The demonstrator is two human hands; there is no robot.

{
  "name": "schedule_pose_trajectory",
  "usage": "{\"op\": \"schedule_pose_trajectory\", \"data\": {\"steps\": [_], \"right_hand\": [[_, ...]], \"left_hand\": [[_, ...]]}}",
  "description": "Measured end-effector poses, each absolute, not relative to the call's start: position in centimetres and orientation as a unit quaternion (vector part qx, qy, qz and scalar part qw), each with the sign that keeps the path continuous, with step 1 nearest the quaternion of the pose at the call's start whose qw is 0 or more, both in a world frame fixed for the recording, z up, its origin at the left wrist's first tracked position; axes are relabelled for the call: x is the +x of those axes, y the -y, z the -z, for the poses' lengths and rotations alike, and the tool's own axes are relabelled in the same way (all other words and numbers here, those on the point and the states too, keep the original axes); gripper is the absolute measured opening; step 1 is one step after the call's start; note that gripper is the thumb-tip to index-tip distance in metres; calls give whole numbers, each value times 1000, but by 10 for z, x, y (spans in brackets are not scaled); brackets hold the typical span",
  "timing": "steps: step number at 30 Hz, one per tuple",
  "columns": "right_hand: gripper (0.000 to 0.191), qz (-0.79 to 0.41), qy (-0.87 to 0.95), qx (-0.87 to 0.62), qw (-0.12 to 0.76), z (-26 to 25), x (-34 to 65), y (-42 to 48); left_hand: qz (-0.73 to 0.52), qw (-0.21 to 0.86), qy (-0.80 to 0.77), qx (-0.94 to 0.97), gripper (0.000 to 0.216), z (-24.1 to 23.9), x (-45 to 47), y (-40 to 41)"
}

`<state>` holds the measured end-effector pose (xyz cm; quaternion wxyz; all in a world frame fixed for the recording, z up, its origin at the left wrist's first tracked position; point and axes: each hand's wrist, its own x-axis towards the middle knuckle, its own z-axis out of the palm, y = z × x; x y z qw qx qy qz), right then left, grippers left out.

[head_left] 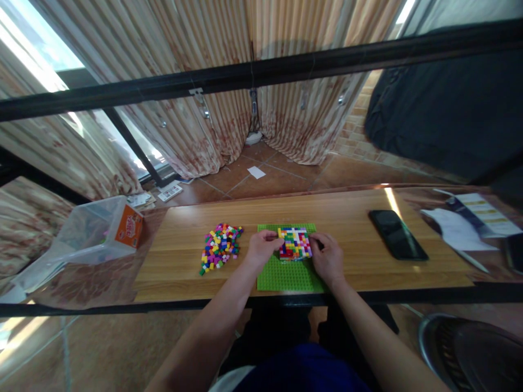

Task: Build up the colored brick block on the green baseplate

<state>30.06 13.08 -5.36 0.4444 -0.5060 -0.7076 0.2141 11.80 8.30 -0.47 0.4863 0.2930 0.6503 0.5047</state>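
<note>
A multicoloured block of toy building bricks [296, 243] sits on a green studded baseplate [286, 277] in the middle of the wooden board. My left hand [262, 249] grips the block's left edge, its thumb and fingers drawn together beside a yellow brick. At the right edge, my right hand [328, 257] has curled fingers pressed against the block. The fingertips partly cover both side edges, so any loose brick between them cannot be made out. To the left of the baseplate lies a heap of small loose bricks [221, 246] in many colours.
The wooden board [180, 239] lies on a table with a dark front edge. A black phone [397, 234] rests on its right part. Papers [457, 228] lie farther right. On the left stands a clear plastic box [98, 228] with an orange label. A dark bar crosses behind.
</note>
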Motion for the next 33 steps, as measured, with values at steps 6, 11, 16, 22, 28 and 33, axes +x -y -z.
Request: {"op": "schedule_pose_trajectory", "data": {"steps": [6, 11, 16, 22, 28, 33], "right_hand": [[21, -212, 710, -506, 442, 53, 300, -131], [21, -212, 712, -500, 446, 54, 299, -131], [21, -220, 706, -499, 451, 54, 297, -131], [22, -215, 708, -505, 445, 54, 294, -133], [23, -204, 707, -503, 453, 52, 292, -133], [22, -202, 708, -503, 452, 51, 291, -133]], "left_hand": [[-497, 553, -636, 206, 31, 5, 117, -90], [-482, 557, -647, 197, 29, 1, 117, -90], [-488, 555, -639, 213, 28, -3, 117, -87], [-498, 528, -648, 231, 30, -5, 119, -87], [-531, 469, -654, 267, 32, -7, 125, -69], [-529, 419, -637, 372, 31, -12, 114, -33]]}}
